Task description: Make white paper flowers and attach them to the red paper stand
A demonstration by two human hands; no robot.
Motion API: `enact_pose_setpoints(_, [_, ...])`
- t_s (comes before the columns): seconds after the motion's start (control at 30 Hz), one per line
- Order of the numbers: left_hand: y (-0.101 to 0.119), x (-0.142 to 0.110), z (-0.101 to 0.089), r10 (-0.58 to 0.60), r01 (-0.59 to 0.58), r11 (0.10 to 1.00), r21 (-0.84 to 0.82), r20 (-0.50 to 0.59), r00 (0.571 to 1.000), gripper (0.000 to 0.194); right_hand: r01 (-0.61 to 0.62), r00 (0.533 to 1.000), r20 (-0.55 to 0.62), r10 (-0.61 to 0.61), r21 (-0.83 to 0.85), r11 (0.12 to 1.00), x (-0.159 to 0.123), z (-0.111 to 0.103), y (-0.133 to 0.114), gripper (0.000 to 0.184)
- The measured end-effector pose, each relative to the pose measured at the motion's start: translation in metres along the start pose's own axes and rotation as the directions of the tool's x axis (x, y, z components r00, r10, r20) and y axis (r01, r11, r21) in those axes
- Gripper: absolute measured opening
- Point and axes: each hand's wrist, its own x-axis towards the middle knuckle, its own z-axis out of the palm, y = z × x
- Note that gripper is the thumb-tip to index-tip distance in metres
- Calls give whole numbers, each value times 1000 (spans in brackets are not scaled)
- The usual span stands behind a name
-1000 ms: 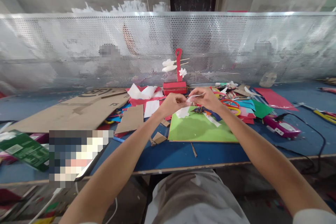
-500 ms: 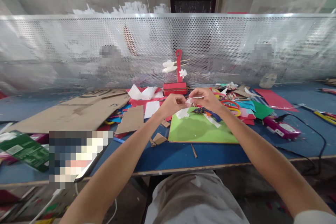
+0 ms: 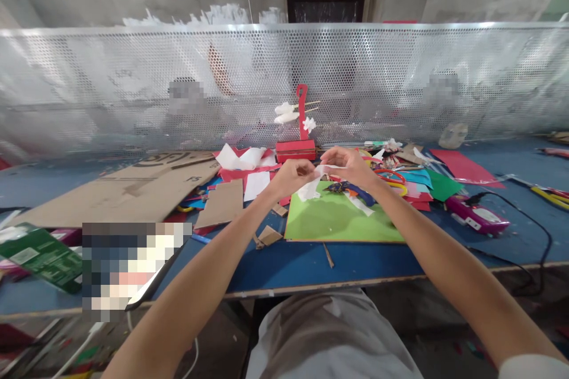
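Observation:
Between my hands, above the green sheet (image 3: pixel 338 222), is a small strip of white paper (image 3: pixel 320 172). My left hand (image 3: pixel 294 176) pinches its left end, and my right hand (image 3: pixel 348 166) has its fingers closed on the right end. Below them, white paper scraps (image 3: pixel 309 190) and a glue gun with a dark blue handle (image 3: pixel 363 196) lie on the green sheet. Behind my hands stands a red box (image 3: pixel 296 149) with an upright red hook-shaped piece (image 3: pixel 302 109) and white paper flowers (image 3: pixel 285 112) on thin sticks.
A large cardboard sheet (image 3: pixel 111 192) covers the left of the blue table (image 3: pixel 275 272). Yellow-handled scissors (image 3: pixel 398 188), coloured paper, a purple power strip (image 3: pixel 478 216) with a black cord, and pliers (image 3: pixel 551 196) lie to the right. A perforated metal screen (image 3: pixel 377 83) closes the back.
The white paper between my fingers has turned and now hangs lower. My right fingers have shifted slightly; the things on the table have stayed in place.

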Motion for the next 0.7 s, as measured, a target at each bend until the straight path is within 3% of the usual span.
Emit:
enact_pose_setpoints(0.13, [-1,0,1,-21,22,999,31,-41,999,21,-34,999,43,32,58,998,0,0,4,35])
enact_pose_setpoints(0.47, [-11,3,2,53,-47,996,74,-78,996,13,-107,991,74,109,-40,993,-1,6,6,35])
enact_pose_setpoints(0.7, [-12,5,-3,-1,18,995,99,-164,986,14,-160,969,189,161,-22,987,-3,7,-1,41])
